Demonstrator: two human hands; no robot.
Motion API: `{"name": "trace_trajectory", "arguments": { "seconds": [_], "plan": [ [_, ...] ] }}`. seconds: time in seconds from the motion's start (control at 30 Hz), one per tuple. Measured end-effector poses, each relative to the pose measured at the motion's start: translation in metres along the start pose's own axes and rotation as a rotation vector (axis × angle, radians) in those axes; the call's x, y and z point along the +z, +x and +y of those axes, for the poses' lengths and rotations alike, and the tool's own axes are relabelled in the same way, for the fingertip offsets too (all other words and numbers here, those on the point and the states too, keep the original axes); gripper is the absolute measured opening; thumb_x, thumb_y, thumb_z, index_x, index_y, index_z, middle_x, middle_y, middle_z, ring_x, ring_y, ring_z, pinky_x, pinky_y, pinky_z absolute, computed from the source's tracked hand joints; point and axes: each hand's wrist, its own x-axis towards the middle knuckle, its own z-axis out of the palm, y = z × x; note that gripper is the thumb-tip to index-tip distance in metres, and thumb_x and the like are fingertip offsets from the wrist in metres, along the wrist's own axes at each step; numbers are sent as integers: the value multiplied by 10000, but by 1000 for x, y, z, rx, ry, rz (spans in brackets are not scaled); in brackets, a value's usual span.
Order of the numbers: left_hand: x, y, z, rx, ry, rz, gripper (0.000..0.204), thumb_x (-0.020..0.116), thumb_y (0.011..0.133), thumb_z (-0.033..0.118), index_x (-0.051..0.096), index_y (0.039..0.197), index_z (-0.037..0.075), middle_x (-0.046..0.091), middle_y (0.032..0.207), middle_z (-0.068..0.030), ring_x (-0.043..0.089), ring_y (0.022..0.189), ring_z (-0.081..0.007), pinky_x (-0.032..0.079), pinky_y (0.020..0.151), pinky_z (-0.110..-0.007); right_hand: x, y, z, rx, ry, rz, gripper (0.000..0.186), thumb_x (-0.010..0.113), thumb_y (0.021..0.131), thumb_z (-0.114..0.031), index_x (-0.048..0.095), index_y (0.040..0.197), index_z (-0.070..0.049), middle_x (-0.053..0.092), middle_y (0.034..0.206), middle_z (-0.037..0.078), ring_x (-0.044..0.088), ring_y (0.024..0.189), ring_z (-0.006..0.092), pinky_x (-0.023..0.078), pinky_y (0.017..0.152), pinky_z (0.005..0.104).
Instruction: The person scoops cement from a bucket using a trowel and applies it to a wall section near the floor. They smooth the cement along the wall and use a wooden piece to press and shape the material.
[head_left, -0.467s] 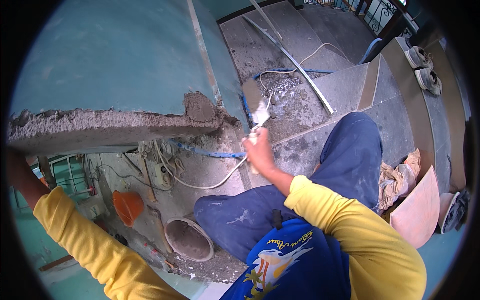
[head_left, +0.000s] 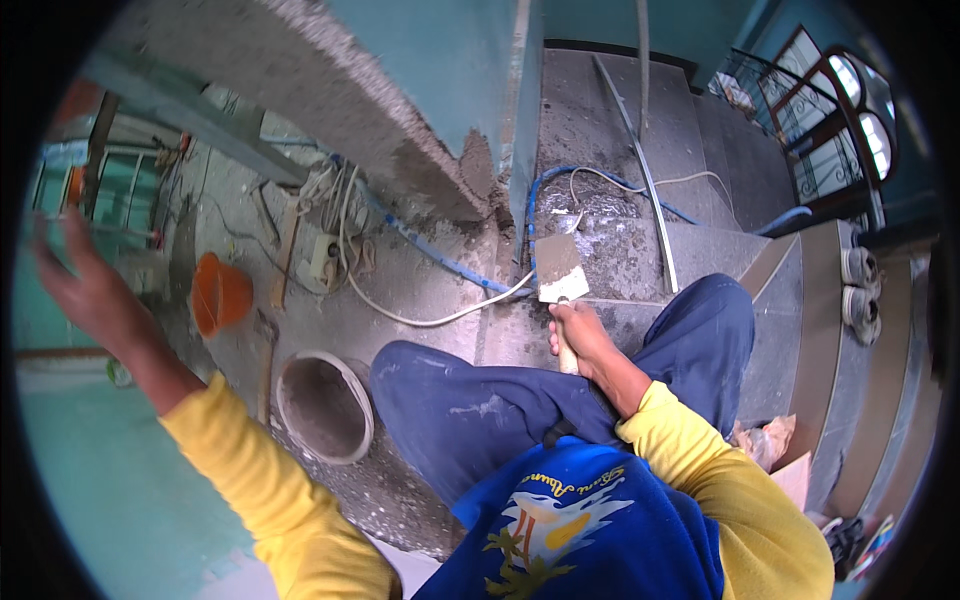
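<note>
My left hand (head_left: 85, 285) is raised at the far left, its fingers spread with nothing held. My right hand (head_left: 582, 335) grips the wooden handle of a flat trowel (head_left: 560, 270) near my bent knees; the blade carries a grey coating over part of its face. Above lies a rough cement-edged ledge (head_left: 390, 120) on the teal wall (head_left: 430, 40), with a damp grey patch at its corner. An orange bucket (head_left: 222, 280) sits to the right of my left hand, and a round grey bucket (head_left: 318, 410) stands beside my left knee.
Grey stair treads (head_left: 850, 400) with shoes (head_left: 860, 315) are at my right. A long metal bar (head_left: 650, 200), a blue hose (head_left: 440, 264) and a white cable (head_left: 410, 315) cross the dusty floor ahead. A tool's wooden handle (head_left: 264, 380) lies near the grey bucket. An iron railing (head_left: 810, 140) stands at the back right.
My left hand has come away from beneath the ledge, now spread. My right hand, still gripping the trowel, sits closer to my knees. The whole view has shifted, showing more underneath the ledge.
</note>
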Motion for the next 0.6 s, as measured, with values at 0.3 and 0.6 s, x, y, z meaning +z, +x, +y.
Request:
{"name": "trace_trajectory", "arguments": {
  "seconds": [0.3, 0.6],
  "plan": [
    [-376, -401, -369, -1135, 436, -562, 479, 534, 1076, 416, 726, 1290, 33, 775, 1113, -147, 704, 959, -307, 538, 775, -467, 79, -70, -23, -393, -857, -385, 444, 610, 1073, -297, 552, 1402, -4, 708, 1067, 201, 719, 833, 314, 570, 773, 444],
    [-248, -368, -160, -1637, -193, -323, 558, 652, 1048, 168, 508, 1575, 51, 726, 1341, -74, 720, 956, -109, 538, 549, -214, 262, -104, -20, -859, -1653, -944, 399, 621, 1064, -316, 637, 1108, 81, 720, 1050, 328, 694, 1032, 506, 518, 931, 586]
  ]
}}
